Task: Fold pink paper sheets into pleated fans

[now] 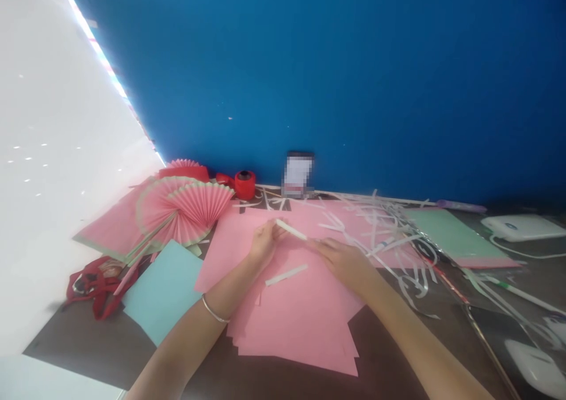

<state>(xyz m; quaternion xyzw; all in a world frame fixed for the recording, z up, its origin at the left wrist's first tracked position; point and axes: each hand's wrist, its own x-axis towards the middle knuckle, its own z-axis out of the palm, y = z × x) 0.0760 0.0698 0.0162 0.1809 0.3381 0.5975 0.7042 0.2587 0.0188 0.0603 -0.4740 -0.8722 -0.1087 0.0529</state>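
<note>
A narrow pale paper strip [292, 230] spans the gap between my two hands above the pink paper sheets [292, 323]. My left hand [264, 238] pinches its left end. At the other end, the fingertips of my right hand [338, 261] close on the strip. A second pale strip [286, 275] lies flat on the pink sheets just below my hands. Thin white paper offcuts [384, 228] lie tangled to the right of my right hand.
Pink pleated paper fans [177, 211] with green edges stand at the left, near a light-blue sheet [164, 288] and red straps [99, 291]. A red tape roll [244, 184] and a blurred upright phone-like object [298, 175] stand by the blue wall. Green sheets [455, 235] and white devices [524, 227] lie right.
</note>
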